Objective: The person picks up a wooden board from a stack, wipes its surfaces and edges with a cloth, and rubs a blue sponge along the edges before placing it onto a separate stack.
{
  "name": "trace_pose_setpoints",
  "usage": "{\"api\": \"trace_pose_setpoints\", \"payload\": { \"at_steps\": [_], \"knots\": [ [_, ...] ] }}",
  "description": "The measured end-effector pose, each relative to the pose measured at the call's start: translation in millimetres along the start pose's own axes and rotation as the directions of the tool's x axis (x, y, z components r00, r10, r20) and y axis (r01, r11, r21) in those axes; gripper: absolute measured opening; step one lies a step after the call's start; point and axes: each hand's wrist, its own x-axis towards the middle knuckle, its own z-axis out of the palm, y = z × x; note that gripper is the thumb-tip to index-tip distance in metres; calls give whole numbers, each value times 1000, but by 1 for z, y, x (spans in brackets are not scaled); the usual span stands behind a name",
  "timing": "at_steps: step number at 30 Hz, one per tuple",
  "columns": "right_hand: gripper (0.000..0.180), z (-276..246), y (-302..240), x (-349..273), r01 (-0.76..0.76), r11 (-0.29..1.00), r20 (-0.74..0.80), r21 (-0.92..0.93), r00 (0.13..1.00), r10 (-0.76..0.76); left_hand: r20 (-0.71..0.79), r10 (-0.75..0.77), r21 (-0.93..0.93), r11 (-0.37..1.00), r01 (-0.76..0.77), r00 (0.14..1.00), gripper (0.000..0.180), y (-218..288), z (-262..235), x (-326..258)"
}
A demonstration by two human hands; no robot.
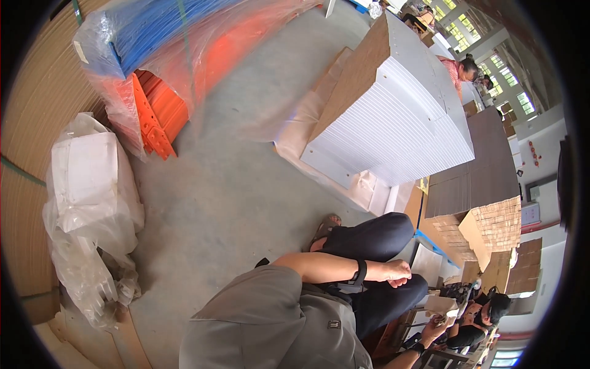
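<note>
My left hand (396,272), with a dark band on its wrist, hovers by my knees. Its fingers are curled in a loose fist, and nothing shows in them. Lower right, my right hand (434,331), also with a dark wristband, is closed on a small pale beige piece (440,305) whose kind is too small to make out. My dark trouser legs (375,237) are bent, as in sitting, and a sandalled foot (326,230) is on the grey floor.
A tall stack of white sheets (393,117) stands on wrapping ahead. Brown cardboard stacks (473,166) are to its right. Plastic-wrapped orange and blue metal beams (160,111) and a plastic-wrapped white bundle (92,178) lie left. Co-workers (491,310) sit or bend at the right.
</note>
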Motion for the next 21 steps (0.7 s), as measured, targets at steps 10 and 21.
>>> {"api": "trace_pose_setpoints", "payload": {
  "at_steps": [10, 21],
  "knots": [
    [28, 68, -68, 31, -9, 1000, -21, -1, 1000, 9, 89, 69, 13, 997, -70, 994, 22, 19, 26, -18],
    [51, 81, -38, 44, 717, 186, 584, -672, 667, -462, 190, 154, 36, 986, -164, 970, 26, 35, 39, -33]
  ]
}}
